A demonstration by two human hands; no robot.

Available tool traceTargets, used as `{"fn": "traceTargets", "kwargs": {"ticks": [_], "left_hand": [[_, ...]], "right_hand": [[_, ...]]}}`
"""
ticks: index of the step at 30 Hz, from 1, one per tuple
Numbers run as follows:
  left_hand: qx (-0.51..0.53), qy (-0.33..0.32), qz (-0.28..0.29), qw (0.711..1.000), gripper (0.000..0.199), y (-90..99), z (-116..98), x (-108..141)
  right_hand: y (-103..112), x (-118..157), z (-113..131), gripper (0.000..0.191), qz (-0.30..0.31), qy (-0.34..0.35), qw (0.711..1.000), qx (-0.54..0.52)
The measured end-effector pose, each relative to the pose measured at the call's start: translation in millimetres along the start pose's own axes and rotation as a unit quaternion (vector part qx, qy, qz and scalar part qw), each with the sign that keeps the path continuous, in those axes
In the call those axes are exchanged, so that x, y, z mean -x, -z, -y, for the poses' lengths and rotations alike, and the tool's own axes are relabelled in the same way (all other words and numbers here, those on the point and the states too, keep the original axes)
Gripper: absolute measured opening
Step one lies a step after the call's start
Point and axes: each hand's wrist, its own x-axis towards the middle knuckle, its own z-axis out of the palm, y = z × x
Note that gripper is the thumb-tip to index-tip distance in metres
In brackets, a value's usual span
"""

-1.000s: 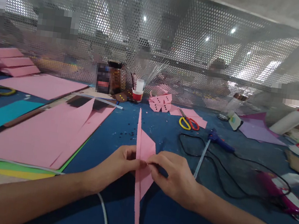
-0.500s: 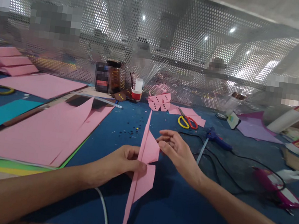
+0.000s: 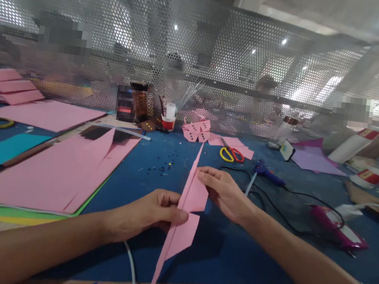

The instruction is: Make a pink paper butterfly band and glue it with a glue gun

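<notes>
A folded pink paper piece (image 3: 184,232), with a long narrow spine and two wing-like flaps, is held upright above the blue table. My left hand (image 3: 152,214) pinches it near the middle, thumb in front at the notch between the flaps. Higher up, my right hand (image 3: 223,188) grips the upper flap's edge between thumb and fingers. Beyond the hands sits a pink paper butterfly (image 3: 196,130) with black dots. Tiny black bits (image 3: 161,168) lie scattered on the tabletop to the left of the held paper.
Yellow-and-red scissors (image 3: 231,153) lie beside pink scraps. To the right are a blue glue gun (image 3: 269,173) with its cord and a magenta device (image 3: 338,229). Large pink sheets (image 3: 43,167) cover the left side. A perforated metal screen (image 3: 220,67) stands behind a red-and-white cup (image 3: 168,123).
My right hand has closed from an open pose onto the upper flap. The folded paper now leans further right at its top. The view has shifted slightly.
</notes>
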Motion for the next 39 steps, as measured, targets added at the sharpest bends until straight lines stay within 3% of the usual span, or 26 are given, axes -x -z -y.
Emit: {"fn": "traceTargets", "kwargs": {"ticks": [6, 11, 13, 16, 18, 20, 22, 24, 26, 28, 30, 33, 35, 39], "left_hand": [[-0.024, 0.013, 0.016, 1.0, 0.024, 3.8, 0.2, 4.2], [-0.135, -0.04, -0.068, 0.988, 0.026, 34.9, -8.5, 1.0], [-0.193, -0.024, -0.061, 0.979, 0.026, 49.5, -12.9, 0.7], [-0.261, 0.003, -0.062, 0.963, 0.026, 63.1, -18.3, 2.1], [-0.276, 0.014, -0.034, 0.96, 0.027, 65.7, -20.8, 3.3], [-0.276, 0.016, 0.001, 0.961, 0.027, 65.3, -22.6, 4.4], [-0.283, 0.016, 0.026, 0.959, 0.028, 64.4, -23.6, 5.4], [-0.299, 0.02, 0.037, 0.953, 0.03, 64.4, -23.5, 6.1], [-0.327, 0.024, 0.034, 0.944, 0.032, 65.1, -22.5, 6.2], [-0.389, -0.004, -0.019, 0.921, 0.029, 65.5, -21.1, 5.7], [-0.486, -0.088, -0.118, 0.861, 0.025, 64.1, -19.5, 5.2], [-0.599, -0.225, -0.228, 0.734, 0.019, 56.8, -14.6, 5.4], [-0.63, -0.259, -0.213, 0.701, 0.015, 49.2, -7.9, 5.9], [-0.643, -0.247, -0.131, 0.713, 0.013, 35.7, 10.0, 4.2]], "right_hand": [[13.3, -0.8, 7.5, 0.023, -0.078, 0.06, 0.995, 0.012], [31.0, -0.5, 12.5, 0.034, -0.152, 0.101, 0.964, 0.195], [34.2, 3.2, 13.7, 0.044, -0.202, 0.135, 0.916, 0.318], [30.7, 11.4, 16.1, 0.037, -0.236, 0.27, 0.796, 0.488], [24.0, 15.8, 16.6, 0.02, -0.187, 0.342, 0.726, 0.566], [16.8, 18.0, 14.3, 0.019, -0.104, 0.343, 0.696, 0.622], [12.0, 18.2, 8.9, 0.023, -0.034, 0.298, 0.698, 0.651], [10.3, 17.6, 2.1, 0.02, 0.011, 0.242, 0.722, 0.648], [11.0, 16.9, -3.4, 0.015, 0.021, 0.187, 0.76, 0.622], [12.8, 16.6, -6.5, 0.011, 0.001, 0.136, 0.795, 0.591], [15.0, 16.4, -7.6, 0.009, -0.029, 0.096, 0.815, 0.571], [18.7, 15.4, -8.2, 0.013, -0.047, 0.043, 0.833, 0.55], [20.6, 14.7, -8.9, 0.018, -0.049, 0.004, 0.846, 0.531], [20.8, 14.9, -8.6, 0.018, -0.043, -0.037, 0.862, 0.503]]}}
